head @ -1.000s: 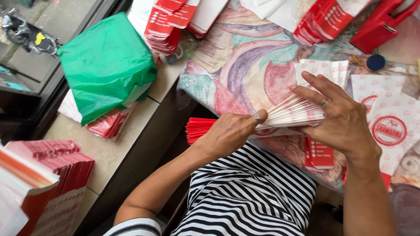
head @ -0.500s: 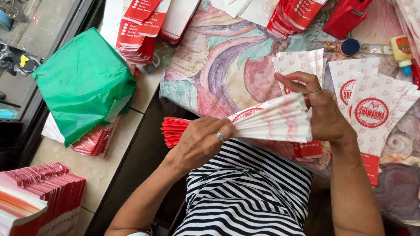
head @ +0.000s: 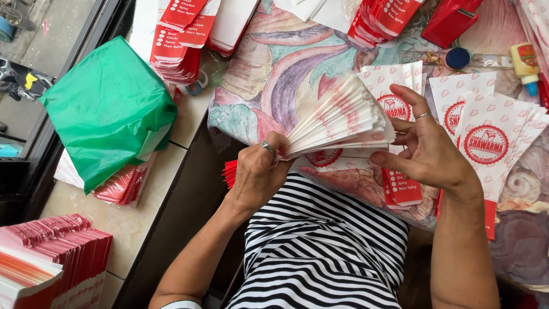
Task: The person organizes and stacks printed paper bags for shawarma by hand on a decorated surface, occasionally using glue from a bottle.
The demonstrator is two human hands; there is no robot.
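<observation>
Presently, findings at this moment:

Left hand (head: pixel 257 174): clamped shut on the near, bunched end of a fanned stack of paper sleeves (head: pixel 342 117); a ring shows on one finger.

Right hand (head: pixel 426 151): fingers spread apart, fingertips resting against the far, splayed edges of the stack; nothing is clamped in this grip.

Stack position: held in the air above the lap, over the near edge of the patterned cloth (head: pixel 286 68), between the two hands.

Key relation: the long axis of the stack runs from the left hand's pinch up and rightward to the loose edges. The fan opens toward the right hand, which is the nearer hand to the free ends; the left hand serves as the pivot.

Bench (head: pixel 143 189): a green plastic bag (head: pixel 108 109) lies on the left, partly covering red printed sleeves.

Surroundings: more white sleeves with round red marks (head: pixel 486 137) lie spread flat to the right; a small glue bottle (head: pixel 526 60) and a red stapler-like tool (head: pixel 452 20) sit beyond them.

Near left corner: a box of red sleeves (head: pixel 54 257).
</observation>
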